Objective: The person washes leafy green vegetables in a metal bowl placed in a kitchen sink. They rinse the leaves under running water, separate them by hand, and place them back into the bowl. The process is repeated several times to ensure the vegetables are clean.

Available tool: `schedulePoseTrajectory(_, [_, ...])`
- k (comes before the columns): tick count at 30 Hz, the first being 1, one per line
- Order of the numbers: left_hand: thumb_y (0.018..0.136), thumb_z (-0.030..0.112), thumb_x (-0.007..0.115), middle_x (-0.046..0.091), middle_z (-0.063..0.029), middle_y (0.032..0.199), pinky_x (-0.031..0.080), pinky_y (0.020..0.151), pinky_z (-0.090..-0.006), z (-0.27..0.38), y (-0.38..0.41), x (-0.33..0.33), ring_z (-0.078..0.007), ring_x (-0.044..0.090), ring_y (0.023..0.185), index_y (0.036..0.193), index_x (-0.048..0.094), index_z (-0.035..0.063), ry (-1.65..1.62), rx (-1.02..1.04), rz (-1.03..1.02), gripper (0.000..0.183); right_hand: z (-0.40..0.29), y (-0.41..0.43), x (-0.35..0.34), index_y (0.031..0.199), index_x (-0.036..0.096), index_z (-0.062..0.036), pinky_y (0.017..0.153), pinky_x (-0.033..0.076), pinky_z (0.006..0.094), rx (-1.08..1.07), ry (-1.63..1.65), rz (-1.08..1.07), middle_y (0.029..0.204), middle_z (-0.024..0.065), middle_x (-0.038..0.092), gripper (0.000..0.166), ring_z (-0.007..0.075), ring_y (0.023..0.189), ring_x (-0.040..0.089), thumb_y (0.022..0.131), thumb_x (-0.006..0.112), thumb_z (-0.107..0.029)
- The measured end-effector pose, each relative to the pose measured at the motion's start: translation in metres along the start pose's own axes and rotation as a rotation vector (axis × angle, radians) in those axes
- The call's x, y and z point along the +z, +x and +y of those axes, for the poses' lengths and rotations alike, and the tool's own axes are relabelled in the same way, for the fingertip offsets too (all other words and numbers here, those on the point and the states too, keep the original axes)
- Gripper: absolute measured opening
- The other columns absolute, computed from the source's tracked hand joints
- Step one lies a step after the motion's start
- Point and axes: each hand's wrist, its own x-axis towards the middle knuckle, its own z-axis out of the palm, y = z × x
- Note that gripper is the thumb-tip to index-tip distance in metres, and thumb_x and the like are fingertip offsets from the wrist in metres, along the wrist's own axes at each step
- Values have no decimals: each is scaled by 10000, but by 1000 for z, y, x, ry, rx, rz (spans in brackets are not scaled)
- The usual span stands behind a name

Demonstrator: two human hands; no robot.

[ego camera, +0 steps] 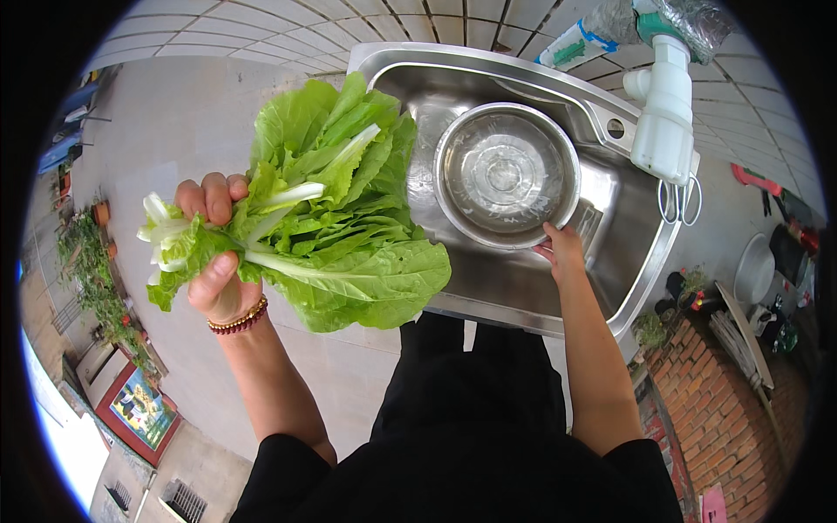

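Observation:
A bunch of leafy greens (346,216) with pale stems is gripped near its stem ends by my left hand (219,242), left of the sink, its leaf tips reaching over the sink's left edge. Inside the stainless steel sink (471,284) stands a round metal basin (444,196) that appears to hold clear water, with small pale bits in it. My right hand (559,248) grips the lower right rim of this basin, thumb at the rim and the other fingers partly hidden below it.
A white plastic water fitting (664,124) hangs over the sink's right end, with wire loops (680,199) below it. A tiled wall (418,26) runs behind the sink. Potted plants (98,274) line the far left; a brick structure (706,412) stands at the lower right.

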Motion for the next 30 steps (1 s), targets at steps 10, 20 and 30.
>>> schedulePoseTrajectory(10, [674, 120, 790, 461, -23, 969, 338, 1089, -421, 3, 1, 8, -246, 475, 1148, 998, 442, 128, -39, -6, 69, 475, -3, 7, 3, 1083, 588, -42, 702, 561, 373, 99, 28, -36, 937, 66, 656, 303, 193, 789, 629, 869, 722, -210])
schedulePoseTrajectory(20, [679, 136, 781, 455, -13, 978, 335, 1093, -419, 4, -1, 6, -233, 453, 1154, 1033, 429, 131, -55, 12, 34, 499, 5, 17, 10, 1062, 636, -77, 638, 514, 325, 151, 57, -155, 911, 43, 670, 268, 167, 768, 622, 875, 691, -261])
schedulePoseTrajectory(30, [665, 106, 805, 476, -15, 981, 328, 1098, -413, 7, -1, 5, -239, 468, 1157, 995, 452, 136, -83, 2, 62, 484, -10, -7, 17, 1077, 603, 10, 556, 521, 342, -57, -25, -77, 950, 121, 664, 283, 222, 803, 653, 813, 620, -90])
